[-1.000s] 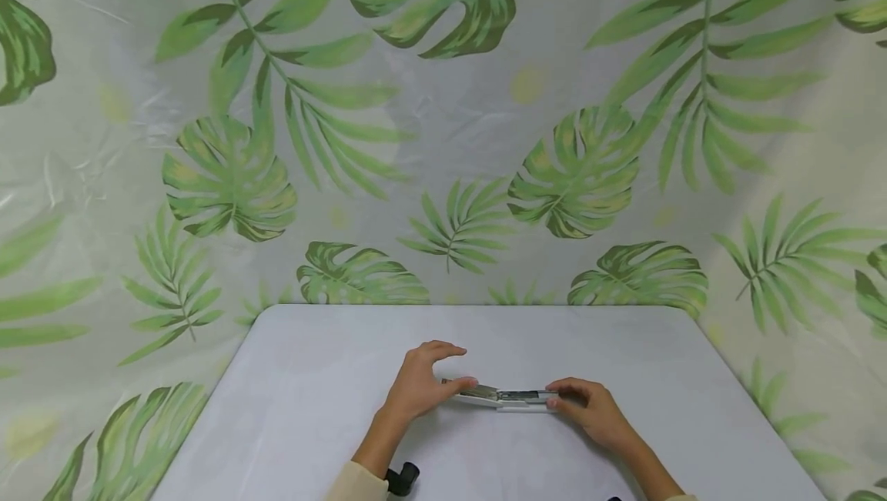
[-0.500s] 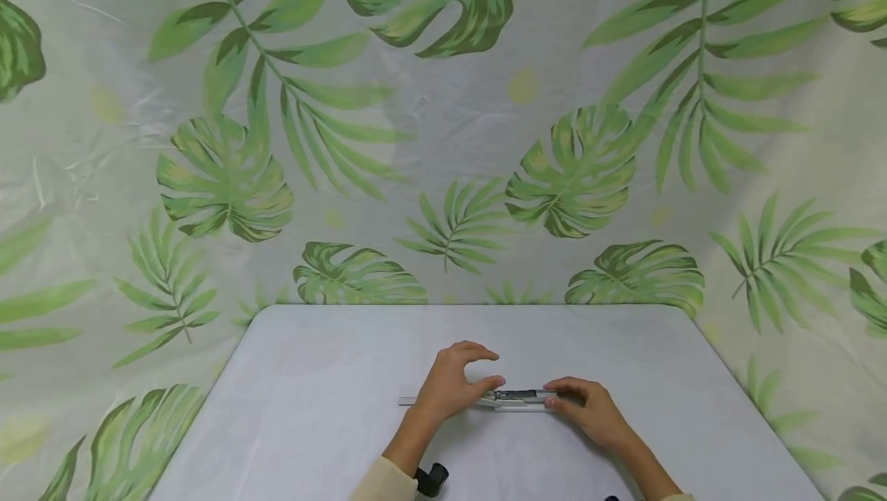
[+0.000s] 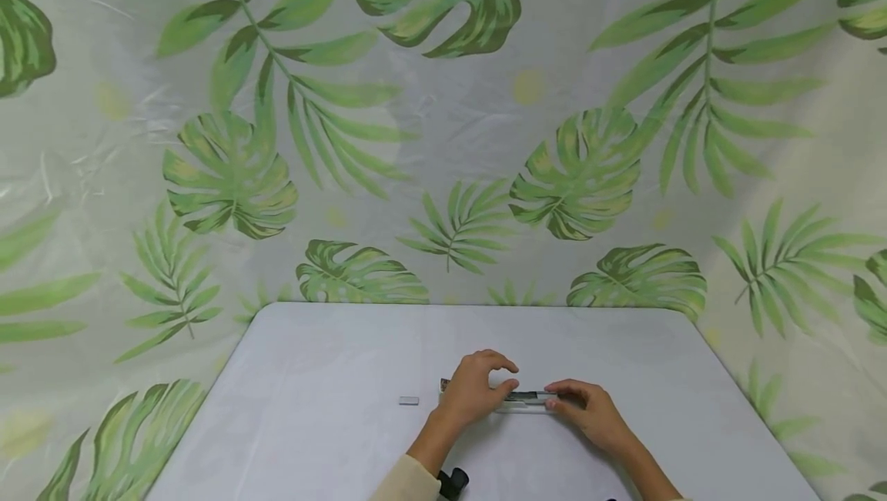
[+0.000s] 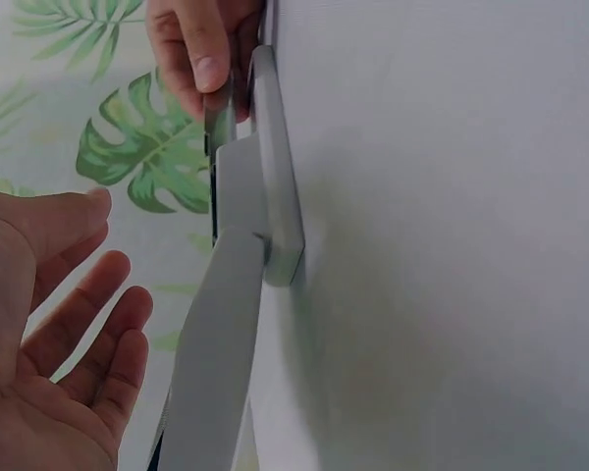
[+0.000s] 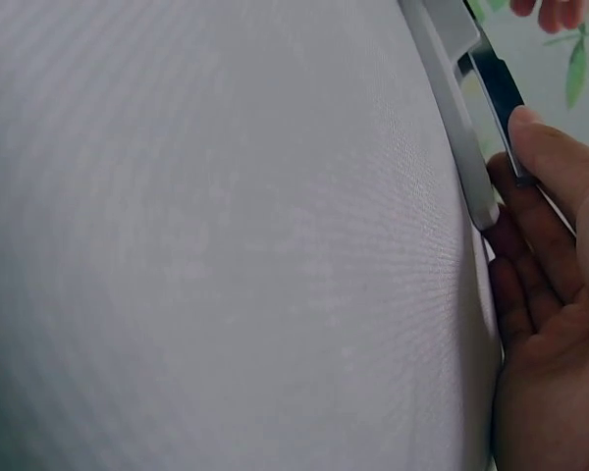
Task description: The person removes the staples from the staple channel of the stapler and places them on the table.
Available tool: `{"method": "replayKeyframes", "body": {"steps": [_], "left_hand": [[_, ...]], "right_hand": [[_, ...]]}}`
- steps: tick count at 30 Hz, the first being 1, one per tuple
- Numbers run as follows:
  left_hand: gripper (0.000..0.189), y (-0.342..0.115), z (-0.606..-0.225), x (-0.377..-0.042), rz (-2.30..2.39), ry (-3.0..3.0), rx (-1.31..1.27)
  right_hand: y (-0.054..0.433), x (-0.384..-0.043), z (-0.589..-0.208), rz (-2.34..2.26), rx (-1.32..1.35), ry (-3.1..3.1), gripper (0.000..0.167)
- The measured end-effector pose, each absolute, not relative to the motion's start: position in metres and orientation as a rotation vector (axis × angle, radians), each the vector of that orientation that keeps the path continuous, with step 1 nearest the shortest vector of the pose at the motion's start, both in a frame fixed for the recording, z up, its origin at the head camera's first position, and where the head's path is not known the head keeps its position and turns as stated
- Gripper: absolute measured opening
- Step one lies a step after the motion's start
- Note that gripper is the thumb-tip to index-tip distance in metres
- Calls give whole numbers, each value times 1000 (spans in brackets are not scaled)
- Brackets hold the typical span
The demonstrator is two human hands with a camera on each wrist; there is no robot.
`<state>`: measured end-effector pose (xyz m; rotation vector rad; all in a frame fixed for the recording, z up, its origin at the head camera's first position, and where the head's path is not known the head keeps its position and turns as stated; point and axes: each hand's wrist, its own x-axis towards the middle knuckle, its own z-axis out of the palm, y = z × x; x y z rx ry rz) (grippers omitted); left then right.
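Observation:
A white stapler [image 3: 524,409] lies on the table with its top arm folded far back, its metal magazine exposed. My right hand [image 3: 591,411] pinches the end of the magazine [image 5: 501,103] between thumb and fingers, as the right wrist view shows. Over the stapler's middle hovers my left hand [image 3: 474,389], thumb and fingers loosely curved. In the left wrist view a gap separates the left hand [image 4: 49,324] from the stapler's white top arm [image 4: 212,363]. That hand hides part of the stapler in the head view. A small grey staple strip [image 3: 409,401] rests to the left.
The white table [image 3: 312,378] has rounded far corners. Behind it hangs a leaf-patterned cloth [image 3: 443,139]. A black camera mount [image 3: 453,482] sits at the left wrist, low in the head view.
My left hand has moved right along the stapler, uncovering the end of its folded-back arm and leaving the staple strip in view on the table. The right hand keeps its place.

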<state>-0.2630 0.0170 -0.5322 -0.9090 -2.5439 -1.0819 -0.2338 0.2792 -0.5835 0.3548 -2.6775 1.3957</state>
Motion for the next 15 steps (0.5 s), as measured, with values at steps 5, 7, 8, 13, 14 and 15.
{"method": "replayKeyframes", "body": {"steps": [5,7,8,13,14,15], "left_hand": [[13,23,-541,-261,-1063,-2600,-868],[12,27,-544,-261,-1049,-2601,-876],[12,29,-545,-262,-1040,-2598,-881],[12,39,-549,-262,-976,-2580,-890],[11,41,-550,-262,-957,-2583,-889],[11,43,-551,-262,-945,-2588,-888]], "right_hand": [[277,-232,-586,1428,327,-2703,22],[277,-232,-586,1429,315,-2714,22],[278,-232,-586,1425,313,-2715,22],[281,-233,-584,1400,334,-2703,21],[281,-233,-583,1391,339,-2701,21],[282,-233,-582,1391,342,-2699,22]]}}
